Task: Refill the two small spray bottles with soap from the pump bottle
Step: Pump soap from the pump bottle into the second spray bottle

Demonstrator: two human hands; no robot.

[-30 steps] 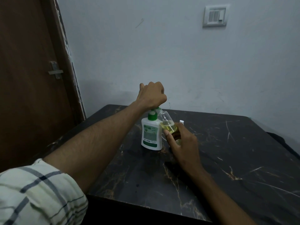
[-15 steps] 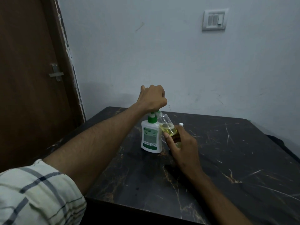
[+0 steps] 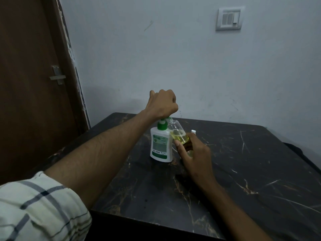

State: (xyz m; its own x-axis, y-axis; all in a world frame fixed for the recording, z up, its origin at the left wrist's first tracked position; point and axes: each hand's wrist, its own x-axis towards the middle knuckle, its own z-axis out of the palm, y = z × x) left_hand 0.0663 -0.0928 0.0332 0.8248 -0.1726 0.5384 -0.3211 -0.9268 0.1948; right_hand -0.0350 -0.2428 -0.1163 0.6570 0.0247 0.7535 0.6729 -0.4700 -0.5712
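Observation:
A white pump bottle (image 3: 160,145) with a green collar stands on the black marble table (image 3: 243,171). My left hand (image 3: 163,105) sits fisted on top of its pump head, which it hides. My right hand (image 3: 192,153) holds a small clear spray bottle (image 3: 178,134), partly filled with yellow liquid, tilted so its open neck meets the pump's nozzle. Behind my right hand a white tip (image 3: 193,131) pokes up, apparently the second small bottle; its body is mostly hidden.
The table stands against a pale wall with a switch plate (image 3: 229,18) high on the right. A brown door (image 3: 31,84) with a metal latch is on the left. A dark object (image 3: 302,153) lies past the table's right edge.
Both hands and the bottles keep their arrangement. The view has shifted slightly, so they sit a little lower in the frame than a second ago.

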